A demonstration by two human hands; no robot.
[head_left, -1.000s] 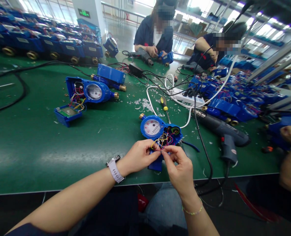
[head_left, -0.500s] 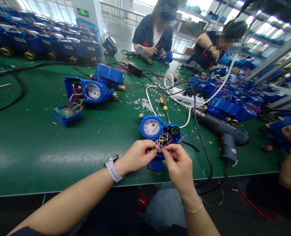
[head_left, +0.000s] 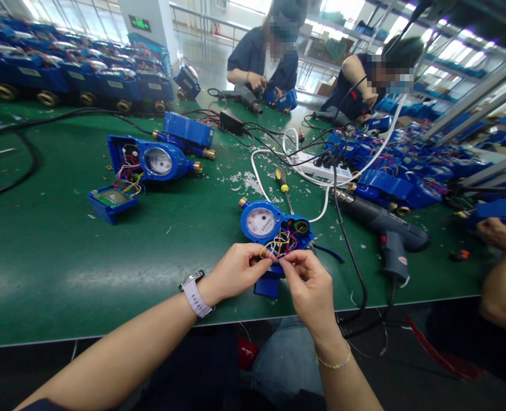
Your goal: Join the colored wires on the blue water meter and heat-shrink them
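A blue water meter (head_left: 261, 221) with a round dial lies in front of me, its wiring compartment uncovered. Yellow, red and white wires (head_left: 283, 242) spill from that compartment toward my fingers. My left hand (head_left: 239, 268), with a watch on the wrist, pinches thin wires at the compartment's near edge. Opposite it, my right hand (head_left: 310, 282) pinches the same wires, thumb against forefinger. The fingertips nearly meet, and the exact wire ends are too small to make out. Below them a blue cover (head_left: 266, 286) rests on the table. Blue-handled pliers (head_left: 330, 252) lie partly behind the meter.
A heat gun (head_left: 381, 220) lies to the right, its black cable running past my right hand. Behind the meter are a screwdriver (head_left: 282, 180) and a power strip (head_left: 321, 166). Another opened meter (head_left: 158, 161) sits left. Co-workers (head_left: 263, 63) work across the table; a co-worker's hand (head_left: 503, 234) is at right.
My hands stay pinched at the same wires with barely any movement. The whole view has shifted slightly. At the right, the co-worker's hand has moved a little left onto a blue meter.
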